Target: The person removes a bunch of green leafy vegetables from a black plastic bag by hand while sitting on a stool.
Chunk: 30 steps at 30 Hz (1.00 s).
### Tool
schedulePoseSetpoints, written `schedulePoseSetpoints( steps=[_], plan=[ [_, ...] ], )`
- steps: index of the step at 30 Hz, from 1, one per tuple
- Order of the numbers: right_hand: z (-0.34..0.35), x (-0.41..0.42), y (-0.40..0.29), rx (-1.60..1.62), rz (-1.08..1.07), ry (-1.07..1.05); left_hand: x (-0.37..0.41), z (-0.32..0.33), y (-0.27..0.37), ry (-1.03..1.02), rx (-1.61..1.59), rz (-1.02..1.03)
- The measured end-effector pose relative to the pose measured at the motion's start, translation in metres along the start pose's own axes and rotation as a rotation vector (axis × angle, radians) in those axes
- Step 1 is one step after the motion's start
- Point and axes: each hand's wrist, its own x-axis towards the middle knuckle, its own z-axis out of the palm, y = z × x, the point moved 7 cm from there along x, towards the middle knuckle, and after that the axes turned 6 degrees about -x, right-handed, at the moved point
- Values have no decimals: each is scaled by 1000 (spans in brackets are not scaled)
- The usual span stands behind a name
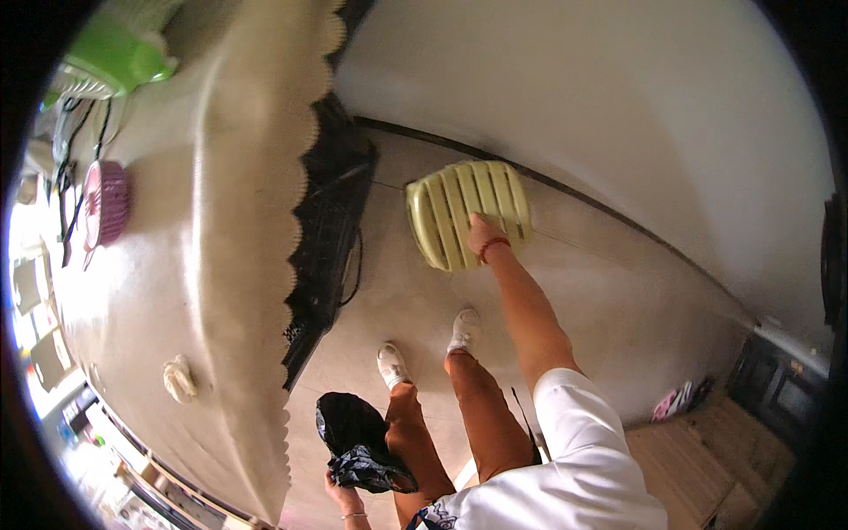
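My right hand, with a red bead bracelet at the wrist, grips a slat of a pale yellow plastic stool. Its slatted top faces me near the foot of the wall; any legs are hidden beneath it. Lower in the picture, my left hand holds a black plastic bag by its gathered, crinkled part. The bag hangs open beside my left thigh, and what is inside is too dark to tell. My white shoes stand on the floor between the two things.
A table with a cream cover and scalloped edge runs along my left. On it are a pink plastic basket, a green plastic object, cables and a crumpled cloth. Slippers lie at right by the white wall.
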Motion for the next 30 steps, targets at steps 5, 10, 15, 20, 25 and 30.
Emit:
schedulePoseSetpoints(
  steps=[5, 10, 15, 20, 25, 30],
  plan=[
    [11, 8, 1, -80, -64, 20, 2, -11, 4, 4, 177, 200],
    [27, -56, -27, -34, -60, -134, -33, 5, 51, 84, 398, 265],
    [62, -102, -21, -297, -279, -223, -54, -2, 63, 168, 303, 291],
    [71, -169, -35, -486, -443, -249, -95, -25, 43, 284, 203, 269],
    [114, -186, -57, -907, -685, -581, -93, -38, 5, 383, 88, 306],
    [125, -216, -80, -604, -601, -325, -96, -74, 22, 431, 60, 279]
  ],
)
